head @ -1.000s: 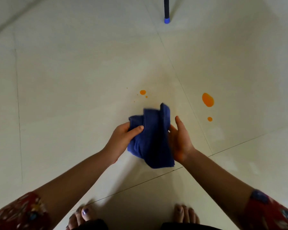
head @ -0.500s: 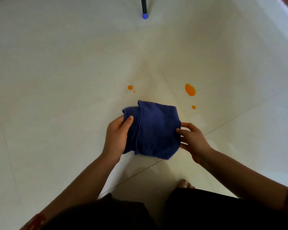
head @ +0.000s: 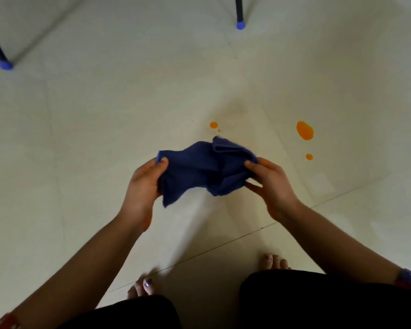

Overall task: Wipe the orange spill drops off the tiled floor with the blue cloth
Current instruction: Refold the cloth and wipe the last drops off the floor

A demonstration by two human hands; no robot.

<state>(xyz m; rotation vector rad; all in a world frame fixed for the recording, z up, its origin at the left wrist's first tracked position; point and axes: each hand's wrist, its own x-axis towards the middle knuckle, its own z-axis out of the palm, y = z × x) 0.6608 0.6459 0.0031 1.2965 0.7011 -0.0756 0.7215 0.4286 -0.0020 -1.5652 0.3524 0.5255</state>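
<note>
Floor [head: 105, 138]: orange drops [head: 305, 130]; left hand [head: 144, 184], right hand [head: 272, 186] grip cloth [head: 199, 169], seemingly aloft.

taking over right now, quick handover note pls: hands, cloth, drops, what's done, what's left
Left hand: grips the blue cloth by its left edge, thumb on top.
Right hand: pinches its bunched right end.
Cloth: crumpled, held between both hands above the tiled floor, touching no drop.
Drops: large orange drop and smaller drop right of the cloth; small drop with a tiny speck just beyond it.
Done: cloth in hand; nothing visibly wiped.
Left: lower the cloth, wipe all four spots.
</note>
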